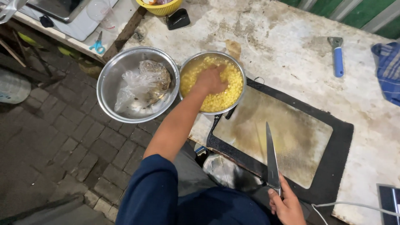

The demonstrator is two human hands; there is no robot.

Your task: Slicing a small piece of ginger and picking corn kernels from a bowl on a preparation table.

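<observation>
Nearby, left hand [210, 80] buried in corn bowl [212, 82], grip unclear, right hand [287, 204] clasping knife [271, 158]

Yellows and silvers on a stained, pale worktop

The metal bowl [213, 56] is silver and filled with bright yellow pieces [227, 93]; the larger bowl [109, 75] beside it is silver too, holding a clear, greyish plastic bag [141, 83]. The cutting board [275, 133] is dull beige with brown and yellowish stains, framed by a black mat [341, 146]. The knife [271, 160] has a grey steel blade. The sleeve [150, 191] is dark navy. The worktop [291, 37] is off-white, mottled with brown smudges. On it lie a scraper [337, 56] with a blue handle and a blue checked cloth [388, 75]. A yellow basket [160, 7], a black object [178, 18] and light blue scissors [98, 45] sit further back; the floor [58, 137] is grey-brown brick paving.
</observation>
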